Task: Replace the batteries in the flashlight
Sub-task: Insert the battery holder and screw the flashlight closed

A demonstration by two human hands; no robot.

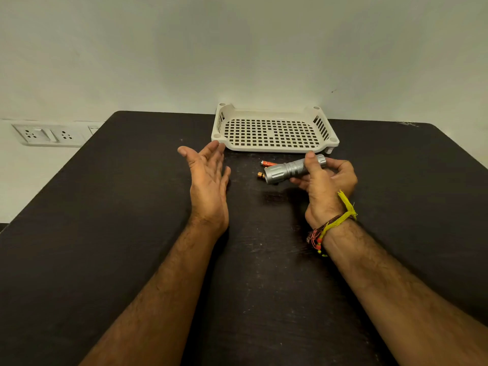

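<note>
The right hand (323, 180) grips a silver flashlight (290, 169) bearing no legible writing, the left hand (208, 175) is spread empty, and orange batteries (268, 163) show unreadable labels.

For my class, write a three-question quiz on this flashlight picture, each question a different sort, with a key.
1. True or false: the left hand grips the flashlight.
2. Where do the orange batteries lie? A) in the white tray B) on the dark table beside the flashlight's head C) in the left hand
3. Fill in: the thread bracelet is on the ___ wrist.

Key: 1 false, since the right hand holds it while the left is open; 2 B; 3 right.
</note>
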